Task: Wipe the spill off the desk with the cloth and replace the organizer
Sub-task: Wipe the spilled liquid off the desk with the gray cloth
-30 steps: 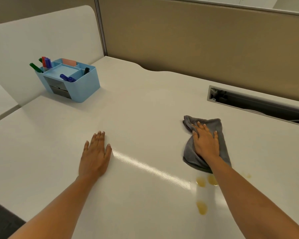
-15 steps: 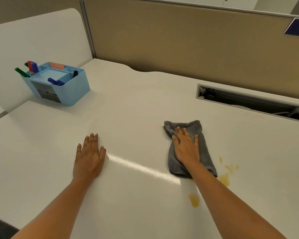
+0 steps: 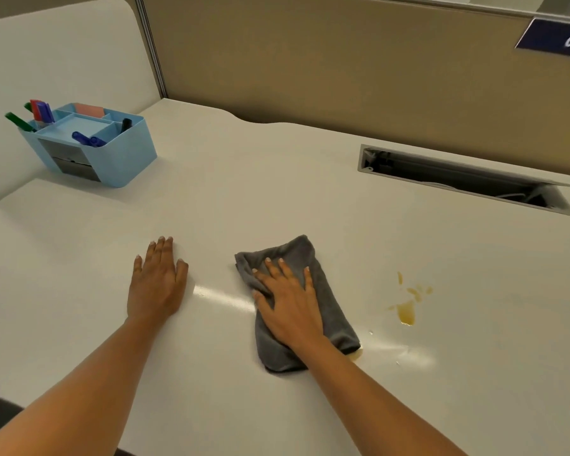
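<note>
Hands: right hand [image 3: 290,306] flat, fingers straight, pressing grey cloth [image 3: 290,250] onto desk [image 3: 277,179]; left hand [image 3: 157,284] flat on bare desk | cloth: soft, limp, folded; best driven under the palm | spill [image 3: 407,312]: amber drops right of cloth, unwiped | organizer [image 3: 129,159]: far left, upright, probably light, holds markers [image 3: 42,110] and pink pad [image 3: 89,110]; lift by side walls

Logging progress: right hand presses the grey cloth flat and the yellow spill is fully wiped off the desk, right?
No. The right hand presses the grey cloth flat, but the head view shows yellow spill left on the desk beside it.
</note>
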`<control>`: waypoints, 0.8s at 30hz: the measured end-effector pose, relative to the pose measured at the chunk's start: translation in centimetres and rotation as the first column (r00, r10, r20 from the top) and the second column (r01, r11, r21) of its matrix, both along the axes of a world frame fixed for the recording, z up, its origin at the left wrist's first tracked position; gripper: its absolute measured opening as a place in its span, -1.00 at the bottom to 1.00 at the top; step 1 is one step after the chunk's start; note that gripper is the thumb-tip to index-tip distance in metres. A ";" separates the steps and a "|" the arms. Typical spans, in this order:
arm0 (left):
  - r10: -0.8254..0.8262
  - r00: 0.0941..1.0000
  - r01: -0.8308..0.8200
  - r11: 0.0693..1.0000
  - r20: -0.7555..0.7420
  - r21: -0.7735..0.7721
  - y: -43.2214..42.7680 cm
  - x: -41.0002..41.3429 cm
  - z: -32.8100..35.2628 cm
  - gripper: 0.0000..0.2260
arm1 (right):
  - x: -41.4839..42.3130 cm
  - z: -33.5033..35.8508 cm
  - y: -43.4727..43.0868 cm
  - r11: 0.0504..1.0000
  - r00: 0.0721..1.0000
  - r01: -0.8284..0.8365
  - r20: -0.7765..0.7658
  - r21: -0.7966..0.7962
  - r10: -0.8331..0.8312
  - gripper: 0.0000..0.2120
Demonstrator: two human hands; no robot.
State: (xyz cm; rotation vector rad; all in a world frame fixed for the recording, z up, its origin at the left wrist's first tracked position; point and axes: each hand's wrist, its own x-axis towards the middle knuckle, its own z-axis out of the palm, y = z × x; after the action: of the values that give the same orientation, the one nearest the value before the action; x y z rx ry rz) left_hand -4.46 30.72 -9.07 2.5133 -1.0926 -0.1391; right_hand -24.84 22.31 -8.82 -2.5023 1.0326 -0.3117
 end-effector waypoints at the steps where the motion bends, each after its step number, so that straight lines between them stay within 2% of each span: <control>1: 0.004 1.000 -0.004 1.000 -0.001 -0.005 0.0 0.0 0.0 -0.53 | -0.6 -0.1 0.6 1.000 1.000 -0.026 0.004 -0.003 0.026 -0.55; 6: 0.011 1.000 -0.011 1.000 0.005 -0.001 0.1 -0.1 -0.3 -0.54 | -3.9 -0.1 2.1 0.994 0.994 -0.110 -0.012 -0.013 0.110 -0.56; 17: 0.029 1.000 -0.029 1.000 -0.008 -0.006 0.6 -0.5 -0.5 -0.54 | -11.2 0.3 -0.6 0.986 0.984 -0.162 -0.082 -0.031 0.159 -0.56; 24: 0.025 1.000 -0.025 1.000 0.010 -0.011 0.4 -0.2 -0.6 -0.54 | -15.0 1.3 -5.9 0.918 0.901 -0.398 -0.186 0.005 0.391 -0.54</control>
State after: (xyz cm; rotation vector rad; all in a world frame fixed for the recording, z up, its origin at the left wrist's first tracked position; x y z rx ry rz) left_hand -4.70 31.10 -9.71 2.5198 -1.0620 -0.1138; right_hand -39.87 16.38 -7.56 -2.7331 0.5575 0.0266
